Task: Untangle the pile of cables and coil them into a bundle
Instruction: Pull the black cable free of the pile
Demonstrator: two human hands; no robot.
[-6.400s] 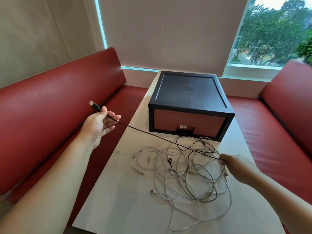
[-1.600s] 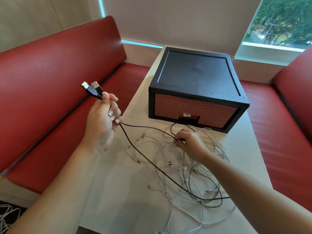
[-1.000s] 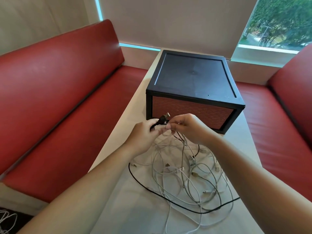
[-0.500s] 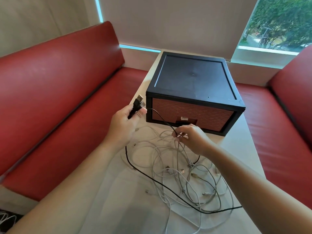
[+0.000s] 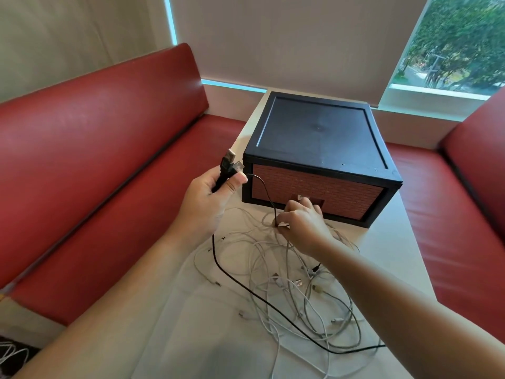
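two usb plugs [image 5: 231, 161] of the black cable [image 5: 246, 288] jut from the gripping left hand [image 5: 207, 198], left of the brick-fronted box [image 5: 317, 132]; the right hand [image 5: 303, 222] pinches its strand before the box, over the white cables [image 5: 300, 285]. looks limp, light, snaggy: hold by plugs.

No writing here that I can read. The black box [image 5: 317, 132] on the desk [image 5: 191, 318] has a small white tag [image 5: 302, 198] at the notch in its brick-patterned front, but its print is too small and blurred. The plug ends of the black cable [image 5: 224, 169], sticking up out of the left hand [image 5: 203, 206], show no legible marking.
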